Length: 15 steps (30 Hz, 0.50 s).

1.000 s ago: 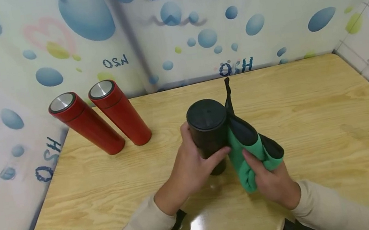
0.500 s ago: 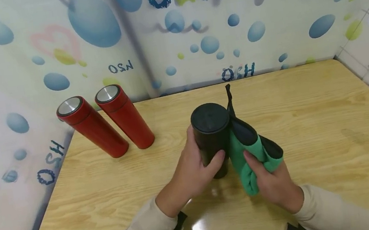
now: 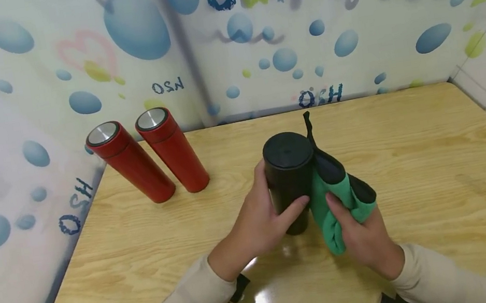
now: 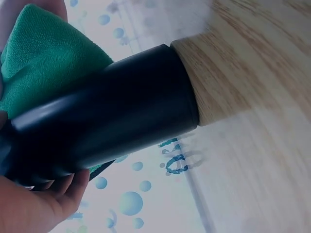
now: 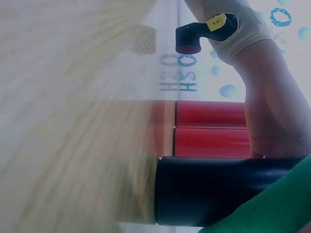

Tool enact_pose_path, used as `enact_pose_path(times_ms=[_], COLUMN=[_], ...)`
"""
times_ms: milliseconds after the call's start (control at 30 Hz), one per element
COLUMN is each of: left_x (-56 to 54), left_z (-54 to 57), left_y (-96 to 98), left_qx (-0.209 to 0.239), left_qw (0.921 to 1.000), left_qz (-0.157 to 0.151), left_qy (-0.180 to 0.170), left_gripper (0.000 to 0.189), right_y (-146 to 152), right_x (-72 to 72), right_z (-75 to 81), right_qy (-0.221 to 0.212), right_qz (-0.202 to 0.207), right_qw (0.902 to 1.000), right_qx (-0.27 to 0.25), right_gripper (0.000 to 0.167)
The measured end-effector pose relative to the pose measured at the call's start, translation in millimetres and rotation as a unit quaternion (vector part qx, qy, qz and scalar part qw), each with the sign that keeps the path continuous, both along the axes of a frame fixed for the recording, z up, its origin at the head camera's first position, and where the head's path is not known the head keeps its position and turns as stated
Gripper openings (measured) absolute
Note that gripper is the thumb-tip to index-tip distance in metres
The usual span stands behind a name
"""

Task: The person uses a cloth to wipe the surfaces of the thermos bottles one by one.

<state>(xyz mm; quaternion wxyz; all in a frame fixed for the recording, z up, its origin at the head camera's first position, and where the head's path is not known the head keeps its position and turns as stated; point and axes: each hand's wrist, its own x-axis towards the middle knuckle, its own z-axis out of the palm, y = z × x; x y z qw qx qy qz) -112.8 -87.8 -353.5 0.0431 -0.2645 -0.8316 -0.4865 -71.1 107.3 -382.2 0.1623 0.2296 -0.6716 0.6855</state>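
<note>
A black cylindrical bottle [image 3: 292, 181] with a flat dark lid stands upright in the middle of the head view. My left hand [image 3: 259, 217] grips it from the left, the thumb across its near side. In the left wrist view the fingers of the left hand [image 4: 58, 199] curl under the bottle [image 4: 112, 107]. A folded green towel [image 3: 338, 205] with black-lined edges and a black strap is bunched in my right hand [image 3: 364, 238]. The towel lies against the bottle's right side. In the right wrist view, the towel [image 5: 272, 204] covers part of the bottle [image 5: 209, 189].
Two red bottles [image 3: 174, 151] with silver-topped lids stand together at the back left of the wooden table [image 3: 416, 173]. A wall with blue dots [image 3: 286, 58] rises behind the table's far edge. Dark wrist devices [image 3: 239, 287] sit at both sleeves.
The whole head view has shifted, so everything appears farther right. Both hands keep their grips on the black bottle and green towel; the left thumb moves slightly along the bottle.
</note>
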Motion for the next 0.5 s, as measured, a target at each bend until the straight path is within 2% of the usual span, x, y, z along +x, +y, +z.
enact_pose_path(times_ms=[200,367,500], left_x=[-2.0,-2.2,-2.7], left_z=[-0.9,-0.3,0.8], left_y=[1.7,1.7,1.3], left_qx=[-0.006,-0.003,-0.002], left_qw=[0.9994,0.9993,0.9993], left_qz=[0.004,0.001,0.001], left_qy=[0.034,0.037,0.038], left_gripper=[0.092,0.093,0.092], right_y=[1.8,1.9,0.3], right_x=[-0.7,-0.9,-1.1], right_z=[-0.3,-1.1,-0.8], right_qy=[-0.009,0.000,0.003], right_qz=[-0.007,0.004,-0.002], right_qw=[0.9999,0.9999,0.9999], right_qx=[-0.004,-0.014,-0.009], right_gripper=[0.043,0.045,0.046])
